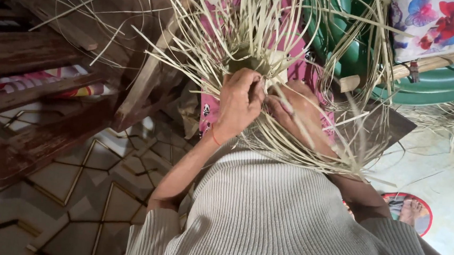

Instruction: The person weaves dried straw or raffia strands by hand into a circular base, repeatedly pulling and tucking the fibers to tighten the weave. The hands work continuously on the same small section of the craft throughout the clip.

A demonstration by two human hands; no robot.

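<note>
We look down at our two hands working a half-woven bundle of pale straw strips (254,44). Our left hand (239,102) is clenched around the woven core, fingers curled over its lower edge. Just beside it, our right hand (300,114) presses against the same core, partly veiled by loose strips; we cannot tell how tightly it closes. Strips fan outward from the grip in every direction. Beyond the grip sit green plastic basins (432,83); left of it stands dark wooden furniture (39,77).

Woven strips (255,33) over the lap, wooden furniture (44,77) to the left, stacked tubs (432,86) to the right.
</note>
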